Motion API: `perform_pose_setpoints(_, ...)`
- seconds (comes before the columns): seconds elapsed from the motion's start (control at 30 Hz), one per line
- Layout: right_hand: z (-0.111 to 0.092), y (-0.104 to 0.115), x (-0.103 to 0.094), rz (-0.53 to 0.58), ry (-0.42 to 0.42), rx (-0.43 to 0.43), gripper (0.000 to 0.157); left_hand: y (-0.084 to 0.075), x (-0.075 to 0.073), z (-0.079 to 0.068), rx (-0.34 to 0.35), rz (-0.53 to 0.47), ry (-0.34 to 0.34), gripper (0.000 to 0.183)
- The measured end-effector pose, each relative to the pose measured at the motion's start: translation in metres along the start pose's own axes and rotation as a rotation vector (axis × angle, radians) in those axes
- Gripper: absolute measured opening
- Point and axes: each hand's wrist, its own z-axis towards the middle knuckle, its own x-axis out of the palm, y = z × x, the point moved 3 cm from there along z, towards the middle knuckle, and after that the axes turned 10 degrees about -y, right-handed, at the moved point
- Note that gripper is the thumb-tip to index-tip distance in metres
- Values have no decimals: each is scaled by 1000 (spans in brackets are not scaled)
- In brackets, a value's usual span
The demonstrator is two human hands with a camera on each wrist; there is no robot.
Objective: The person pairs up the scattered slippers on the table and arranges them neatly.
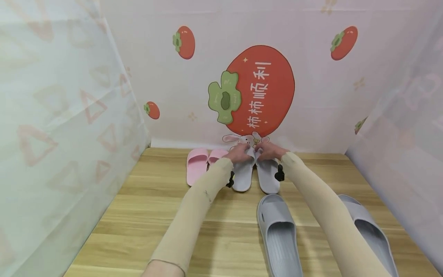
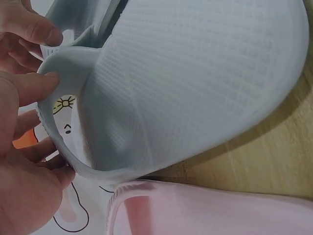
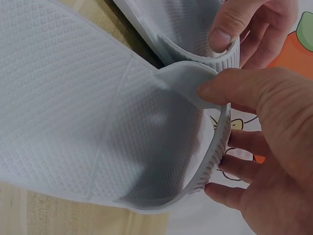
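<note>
Two small light grey slippers stand side by side at the back wall, toes toward it. My left hand point(image 1: 238, 153) holds the strap of the left slipper point(image 1: 243, 177). In the left wrist view its thumb lies inside the strap's edge and the other fingers are outside. On the right slipper point(image 1: 268, 179), my right hand point(image 1: 270, 151) grips the strap the same way, thumb inside and fingers round the ribbed outside. The two straps meet or nearly meet between my hands. In the head view, both hands cover much of the straps.
Pink slippers point(image 1: 197, 170) stand just left of the grey pair, one partly behind my left arm. Two larger grey slippers lie nearer, one point(image 1: 282, 240) between my arms, the other point(image 1: 375, 238) right of my right arm. Printed walls point(image 1: 194, 80) enclose the wooden floor point(image 1: 145, 215).
</note>
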Motion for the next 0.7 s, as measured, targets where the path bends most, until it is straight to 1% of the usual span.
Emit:
perform_pose_setpoints(0.1, 2, -2, 1, -4, 3, 17, 44, 1, 2, 1, -18, 17, 1, 58)
perform_pose_setpoints(0.2, 4, -4, 4, -13, -5, 12, 43, 3, 5, 1, -38, 35, 3, 56)
perform_pose_setpoints(0.33, 8, -7, 7, -13, 0, -3, 43, 2, 7, 2, -47, 77, 10, 52)
perform_pose_setpoints(0.5, 12, -11, 12, -27, 11, 9, 44, 0, 8, 3, -68, 112, 29, 51)
perform_pose_setpoints(0.63, 14, -12, 13, -36, 16, 14, 44, -2, 9, 5, -57, 173, 30, 51)
perform_pose_setpoints(0.7, 14, -12, 13, -35, 19, 20, 44, -4, 10, 5, -48, 179, 32, 51)
